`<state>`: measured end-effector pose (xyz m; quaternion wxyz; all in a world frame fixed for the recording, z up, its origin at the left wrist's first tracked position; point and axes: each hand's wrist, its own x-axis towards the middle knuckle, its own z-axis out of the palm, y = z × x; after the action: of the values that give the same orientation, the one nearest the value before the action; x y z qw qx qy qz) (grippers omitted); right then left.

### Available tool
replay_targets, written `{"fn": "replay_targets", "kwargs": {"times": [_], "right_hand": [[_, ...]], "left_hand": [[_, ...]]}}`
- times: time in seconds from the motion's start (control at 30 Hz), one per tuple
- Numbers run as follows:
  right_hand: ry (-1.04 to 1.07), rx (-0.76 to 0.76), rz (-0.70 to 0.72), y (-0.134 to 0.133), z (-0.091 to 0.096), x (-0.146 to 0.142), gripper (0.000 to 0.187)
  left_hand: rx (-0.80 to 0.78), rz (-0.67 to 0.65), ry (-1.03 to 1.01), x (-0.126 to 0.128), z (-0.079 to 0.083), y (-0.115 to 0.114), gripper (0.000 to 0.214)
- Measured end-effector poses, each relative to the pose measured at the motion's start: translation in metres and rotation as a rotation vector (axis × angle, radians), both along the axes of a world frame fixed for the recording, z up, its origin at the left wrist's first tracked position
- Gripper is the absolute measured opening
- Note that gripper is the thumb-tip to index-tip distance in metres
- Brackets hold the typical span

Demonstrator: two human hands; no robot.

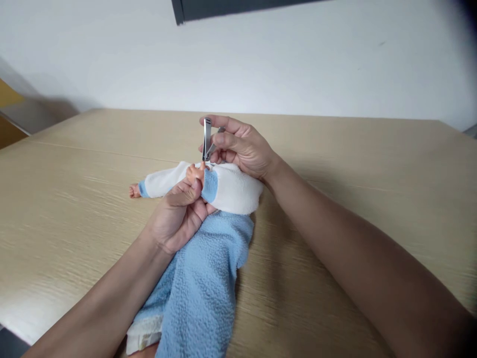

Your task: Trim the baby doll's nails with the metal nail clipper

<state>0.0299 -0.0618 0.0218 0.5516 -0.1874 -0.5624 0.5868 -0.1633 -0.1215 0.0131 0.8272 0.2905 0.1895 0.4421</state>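
A doll (212,258) in a white top with blue cuffs and fluffy blue trousers lies on the table, its legs toward me. My left hand (182,214) is closed around one of the doll's hands (194,173), thumb on top. Just above it, my right hand (242,144) grips a metal nail clipper (207,139) with its lever raised. The clipper's jaws point down and appear to touch a finger of that doll hand. Off to the left rests the doll's other hand (134,191). The doll's head is hidden behind my hands.
The wooden table (354,169) reaches back to a white wall (261,64). A dark-edged panel (238,7) hangs on the wall at the top. A yellow and brown object (10,109) shows beyond the table at the far left.
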Motion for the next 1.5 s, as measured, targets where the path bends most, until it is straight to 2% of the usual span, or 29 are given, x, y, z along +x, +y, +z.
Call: {"fn": "replay_targets", "kwargs": {"times": [0.17,0.4,0.73,1.03,1.27,1.5], "right_hand": [[0.020,-0.015,-0.049,-0.003,0.000,-0.001,0.053],[0.036,-0.024,-0.045,-0.003,0.000,-0.001,0.057],[0.036,-0.021,-0.034,-0.003,0.001,-0.001,0.060],[0.038,-0.028,-0.075,-0.004,0.002,-0.003,0.054],[0.005,-0.009,-0.090,-0.006,0.003,-0.002,0.057],[0.012,-0.017,-0.104,-0.013,0.004,-0.003,0.048]], "left_hand": [[0.030,-0.013,-0.010,0.001,0.002,-0.001,0.013],[0.037,-0.012,0.031,0.001,0.003,-0.002,0.014],[-0.006,-0.033,-0.023,0.000,0.003,-0.001,0.013],[-0.006,-0.040,-0.012,0.000,0.004,-0.001,0.013],[0.037,-0.020,-0.015,0.001,0.005,-0.004,0.010],[0.065,-0.032,0.026,0.000,0.001,-0.003,0.015]]}}
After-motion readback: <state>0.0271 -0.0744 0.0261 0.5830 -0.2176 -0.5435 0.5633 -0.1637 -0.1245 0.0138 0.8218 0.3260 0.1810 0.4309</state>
